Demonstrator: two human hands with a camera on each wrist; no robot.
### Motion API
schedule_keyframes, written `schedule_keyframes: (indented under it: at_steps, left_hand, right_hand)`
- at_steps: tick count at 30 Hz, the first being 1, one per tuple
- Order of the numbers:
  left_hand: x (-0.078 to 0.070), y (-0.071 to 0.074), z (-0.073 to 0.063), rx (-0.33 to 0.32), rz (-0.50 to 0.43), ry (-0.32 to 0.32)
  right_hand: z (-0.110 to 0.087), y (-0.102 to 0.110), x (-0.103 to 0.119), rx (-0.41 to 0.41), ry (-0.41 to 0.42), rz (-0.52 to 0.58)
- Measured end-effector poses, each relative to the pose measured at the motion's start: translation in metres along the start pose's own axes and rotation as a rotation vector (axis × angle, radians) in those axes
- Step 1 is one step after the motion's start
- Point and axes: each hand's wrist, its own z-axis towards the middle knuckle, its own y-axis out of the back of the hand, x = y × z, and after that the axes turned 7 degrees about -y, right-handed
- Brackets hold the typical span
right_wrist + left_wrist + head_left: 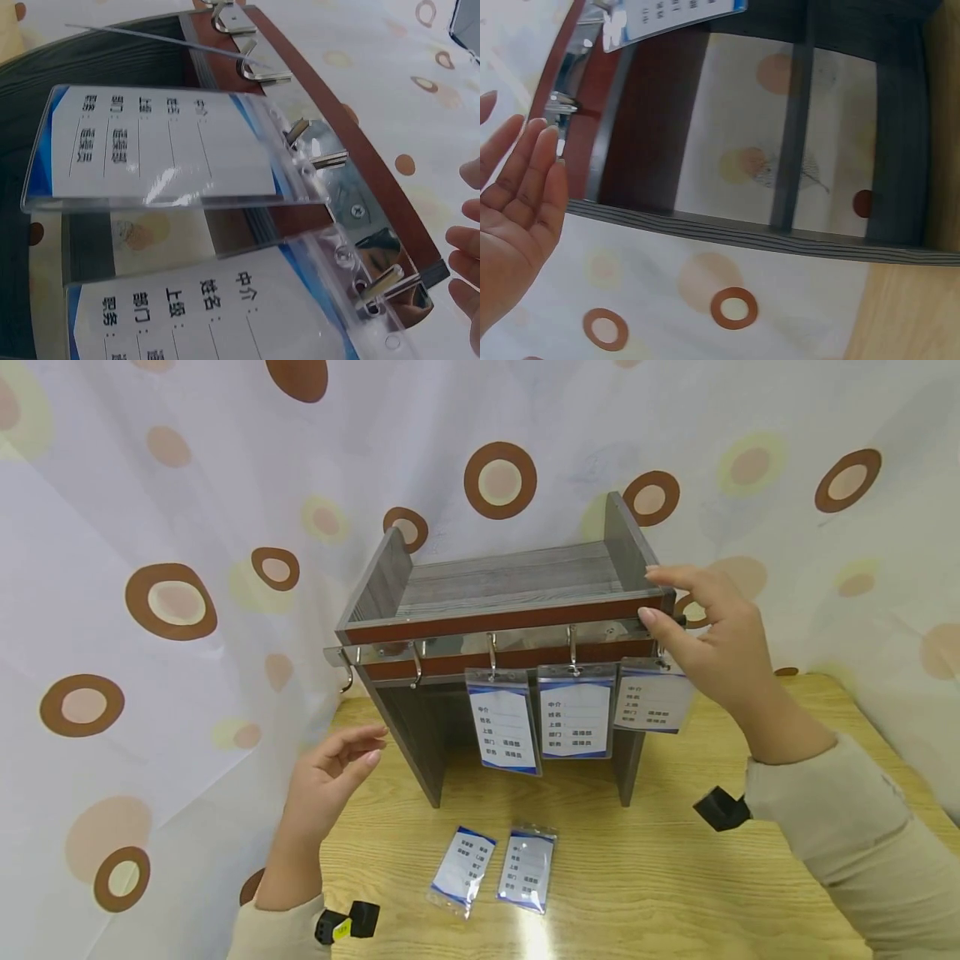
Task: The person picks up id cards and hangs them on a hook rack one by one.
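Note:
Three clear badge holders with white-and-blue cards hang from the metal hook rail on the front of a grey wooden shelf: a left one, a middle one and a right one. My right hand, thumb and fingers spread apart, is at the shelf's right front corner, above the right badge holder; nothing shows between its fingers. Beside the shelf's left side, my left hand hovers with loosely bent fingers and holds nothing. Its fingertips appear near a bare hook in the left wrist view.
Two more badge holders, one tilted and one nearly straight, lie on the wooden table before the shelf. Two hooks at the rail's left carry nothing. A dotted curtain hangs behind and at both sides.

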Motion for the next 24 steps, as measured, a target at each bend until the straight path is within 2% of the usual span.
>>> schedule_keyframes:
  at_steps: [5,14,24]
  left_hand:
    - [0.014,-0.006,-0.011,0.010,-0.009,0.120]
    - [0.033,-0.019,-0.031,0.026,-0.005,0.352]
    - [0.057,-0.036,-0.051,0.005,-0.061,0.528]
  right_hand:
    - [0.003,0.001,-0.006,0.059,-0.012,-0.020]
    - [0.006,0.002,-0.016,0.145,-0.091,-0.014]
    - [0.009,0.003,-0.021,0.186,-0.148,0.005]
